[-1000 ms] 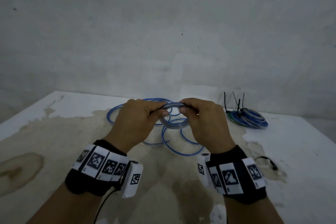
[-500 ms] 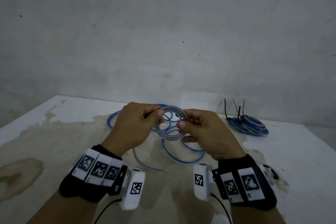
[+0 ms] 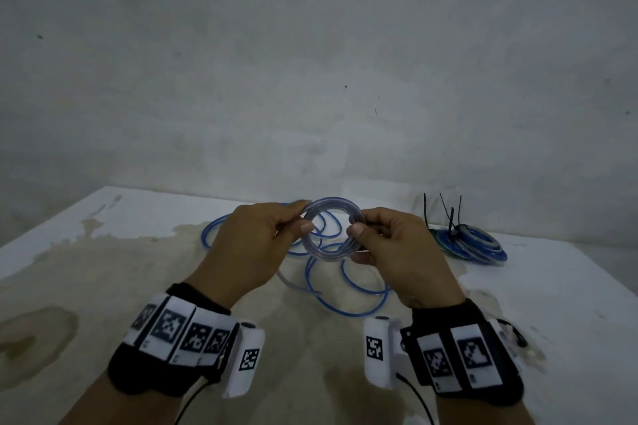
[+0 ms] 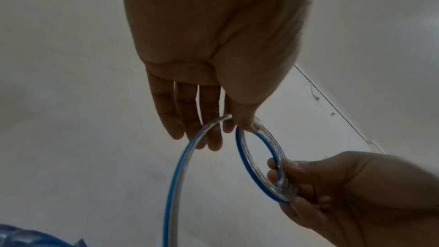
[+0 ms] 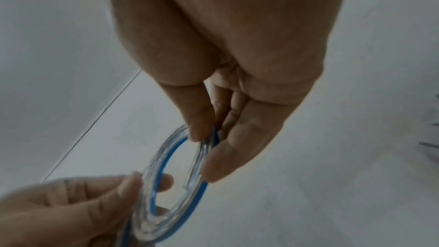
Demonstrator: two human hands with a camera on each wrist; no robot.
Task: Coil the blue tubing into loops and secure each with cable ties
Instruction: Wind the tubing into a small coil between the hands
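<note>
A small coil point(image 3: 328, 255) of clear, blue-striped tubing is held upright above the table between both hands. My left hand point(image 3: 305, 219) pinches its left side between thumb and fingers. My right hand point(image 3: 360, 222) pinches the right side. In the left wrist view the coil point(image 4: 242, 157) hangs from my thumb, and a free length of tubing point(image 4: 175, 176) trails down from the fingers point(image 4: 213, 138). In the right wrist view thumb and forefinger point(image 5: 221, 166) clamp the coil point(image 5: 161, 168), whose cut end shows just inside. Loose blue tubing point(image 3: 345, 307) lies in wide loops underneath.
The white table point(image 3: 103, 286) is stained brown across its middle. At the back right lies a stack of finished coils point(image 3: 476, 245) with black cable tie tails point(image 3: 450, 214) sticking up. A single black tie point(image 3: 518, 336) lies beside my right wrist. A grey wall stands close behind.
Both hands have lifted the coil and turned it from edge-on to face me. They have shifted to its opposite sides, so the ring now shows open between them.
</note>
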